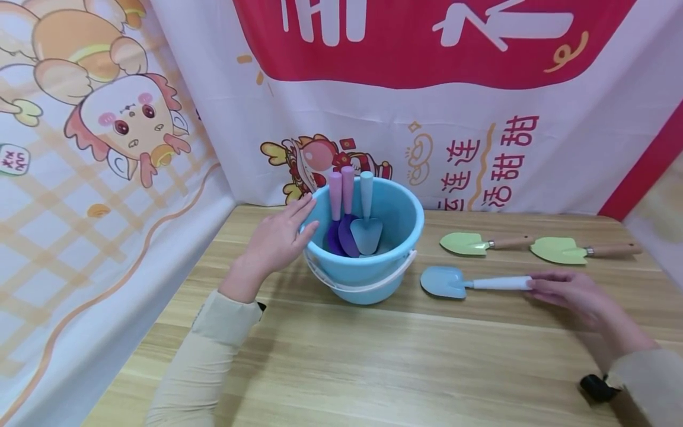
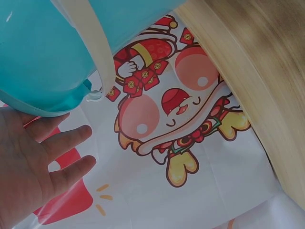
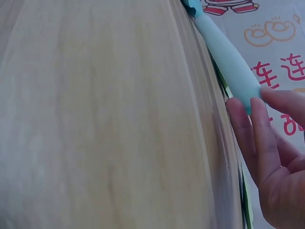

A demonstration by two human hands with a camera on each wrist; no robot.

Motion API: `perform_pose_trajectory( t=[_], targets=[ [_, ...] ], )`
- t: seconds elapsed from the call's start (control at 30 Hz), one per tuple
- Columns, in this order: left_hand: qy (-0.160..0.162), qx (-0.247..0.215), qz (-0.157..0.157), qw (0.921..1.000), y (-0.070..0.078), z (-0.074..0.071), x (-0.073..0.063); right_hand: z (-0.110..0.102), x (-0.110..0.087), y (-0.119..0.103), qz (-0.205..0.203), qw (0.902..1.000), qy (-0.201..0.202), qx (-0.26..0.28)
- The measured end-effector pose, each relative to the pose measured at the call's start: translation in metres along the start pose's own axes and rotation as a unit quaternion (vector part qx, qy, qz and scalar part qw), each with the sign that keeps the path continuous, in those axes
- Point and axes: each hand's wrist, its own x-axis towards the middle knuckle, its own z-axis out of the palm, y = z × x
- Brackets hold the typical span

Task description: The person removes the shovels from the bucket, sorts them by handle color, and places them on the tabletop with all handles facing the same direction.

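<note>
A light blue bucket (image 1: pixel 368 279) stands upright on the wooden table, its white handle hanging down in front. My left hand (image 1: pixel 283 234) is at the bucket's left rim, fingers extended; the left wrist view shows the fingers (image 2: pixel 66 138) spread at the rim. Inside the bucket lean two purple scoops (image 1: pixel 348 236) with pink handles and a blue trowel (image 1: pixel 366 234). Right of the bucket, my right hand (image 1: pixel 573 293) pinches the handle end of a light blue hand shovel (image 1: pixel 444 282), its blade pointing toward the bucket. That handle (image 3: pixel 228 57) also shows between thumb and fingertips in the right wrist view.
Two green trowels with wooden handles lie behind the blue shovel: a pointed one (image 1: pixel 463 244) and a notched one (image 1: pixel 559 250). A printed cloth (image 1: pixel 341 112) hangs along the table's back edge, and another (image 1: pixel 107 249) borders its left side.
</note>
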Motion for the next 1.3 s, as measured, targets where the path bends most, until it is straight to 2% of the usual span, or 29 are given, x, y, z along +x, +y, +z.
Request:
perform_pose_trajectory(
  t=[0.23, 0.43, 0.57, 0.77, 1.07, 1.13, 1.3],
  targets=[
    [0.0, -0.006, 0.0, 1.0, 0.002, -0.001, 0.0, -0.004, 0.0, 0.0, 0.024, 0.9975, 0.006, -0.066],
    [-0.004, -0.005, -0.002, 1.0, 0.002, -0.001, 0.0, -0.007, 0.0, -0.003, 0.016, 0.9973, -0.016, -0.071],
    [-0.003, -0.003, -0.001, 1.0, 0.001, -0.001, -0.001, -0.01, -0.001, -0.011, 0.015, 0.9952, -0.03, -0.092],
    [0.002, -0.002, 0.004, 1.0, 0.001, 0.0, -0.001, -0.012, -0.004, -0.024, 0.031, 0.9824, -0.014, -0.184],
    [0.003, -0.002, 0.005, 1.0, 0.002, -0.001, 0.0, -0.007, -0.007, -0.036, -0.017, 0.9598, -0.003, -0.28],
    [0.003, -0.002, 0.005, 1.0, 0.001, -0.001, 0.0, -0.004, -0.008, -0.041, -0.025, 0.958, -0.002, -0.286],
    [0.0, -0.003, 0.002, 1.0, 0.001, 0.0, 0.0, 0.005, -0.011, -0.055, -0.028, 0.9613, 0.005, -0.274]
  ],
)
